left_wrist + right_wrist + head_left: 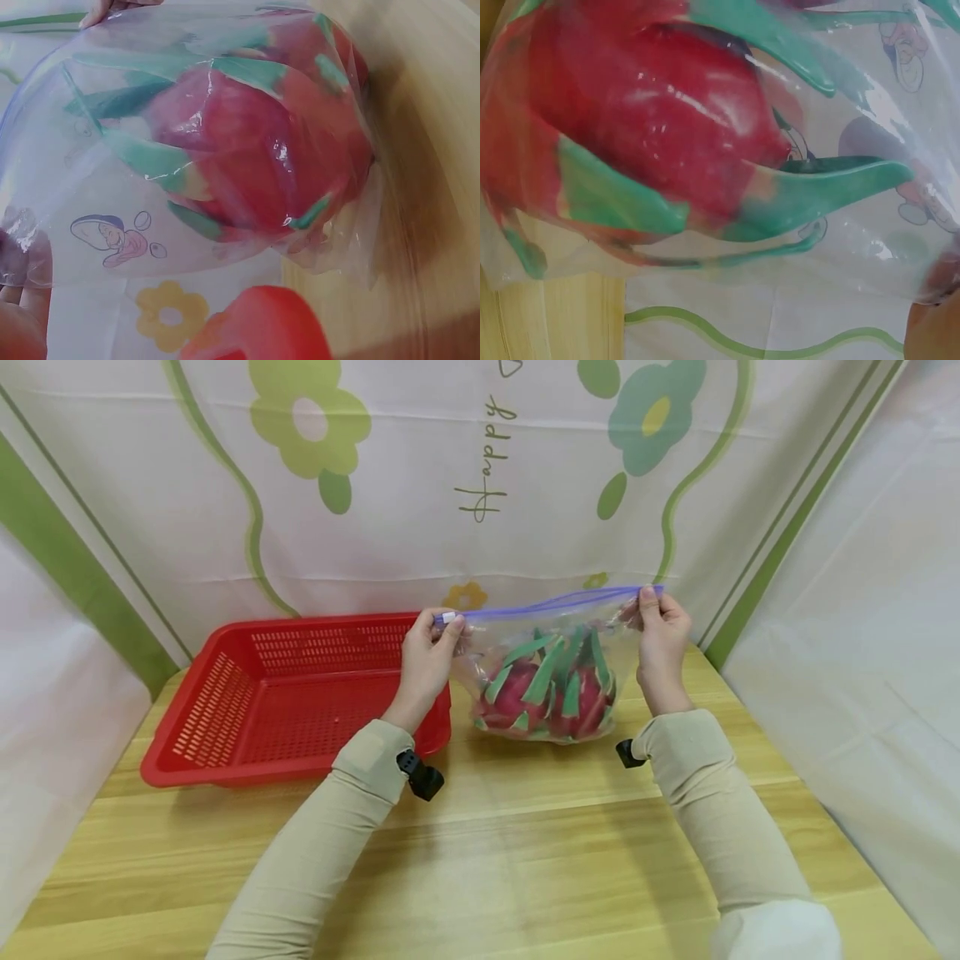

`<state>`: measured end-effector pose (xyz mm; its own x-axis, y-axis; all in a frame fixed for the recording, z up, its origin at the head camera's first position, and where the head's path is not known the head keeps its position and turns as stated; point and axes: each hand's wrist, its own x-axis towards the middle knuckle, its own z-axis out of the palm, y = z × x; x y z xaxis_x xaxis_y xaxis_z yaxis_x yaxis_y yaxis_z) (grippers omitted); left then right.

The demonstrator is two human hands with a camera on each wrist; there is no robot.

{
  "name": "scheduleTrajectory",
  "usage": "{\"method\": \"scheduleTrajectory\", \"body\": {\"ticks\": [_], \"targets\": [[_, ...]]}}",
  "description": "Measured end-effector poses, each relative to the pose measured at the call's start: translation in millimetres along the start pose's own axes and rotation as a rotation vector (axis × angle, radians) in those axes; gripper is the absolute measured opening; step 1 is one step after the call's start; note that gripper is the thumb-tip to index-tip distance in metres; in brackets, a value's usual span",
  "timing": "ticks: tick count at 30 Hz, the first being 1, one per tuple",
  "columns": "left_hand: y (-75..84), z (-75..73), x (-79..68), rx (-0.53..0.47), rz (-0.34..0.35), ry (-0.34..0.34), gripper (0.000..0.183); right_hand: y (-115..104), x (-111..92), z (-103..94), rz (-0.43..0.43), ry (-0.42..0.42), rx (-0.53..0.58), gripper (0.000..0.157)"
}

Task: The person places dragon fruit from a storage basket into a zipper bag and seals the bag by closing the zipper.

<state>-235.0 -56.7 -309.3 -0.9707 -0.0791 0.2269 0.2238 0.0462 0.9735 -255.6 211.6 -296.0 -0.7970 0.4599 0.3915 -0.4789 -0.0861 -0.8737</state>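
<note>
A clear zip bag point(480, 668) with a purple zip strip hangs upright between both hands, its bottom close over the table. Inside lie two dragon fruits point(517, 693), red with green scales; the left wrist view shows one dragon fruit point(240, 142) large, and the right wrist view shows a dragon fruit point(645, 120) too. My left hand point(427, 660) pinches the bag's top left corner by the white slider. At the top right corner, my right hand point(663, 647) pinches the zip end between thumb and fingers. Cartoon prints show on the plastic.
A red plastic basket point(247, 772) with slotted walls stands on the left of the wooden table point(510, 860), its right end behind the left wrist. A flower-printed cloth point(420, 477) rises at the back, with white cloth walls on both sides.
</note>
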Motion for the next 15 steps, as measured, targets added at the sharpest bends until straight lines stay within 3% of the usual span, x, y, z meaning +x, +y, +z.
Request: {"method": "scheduleTrajectory", "body": {"ticks": [5,9,15], "targets": [[-4.5,0.1,1.3,0.01,-0.051,0.028,0.026,-2.6,1.5,-0.2,0.045,0.008,-0.03,0.033],[-7.6,-1.2,2.0,0.009,-0.083,0.03,0.027,-5.4,2.5,-0.5,0.159,0.015,-0.058,0.028],[-9.7,-2.3,1.7,-0.034,-0.114,0.01,0.028,-5.6,1.3,-3.1,0.314,-0.038,-0.1,0.024]]}}
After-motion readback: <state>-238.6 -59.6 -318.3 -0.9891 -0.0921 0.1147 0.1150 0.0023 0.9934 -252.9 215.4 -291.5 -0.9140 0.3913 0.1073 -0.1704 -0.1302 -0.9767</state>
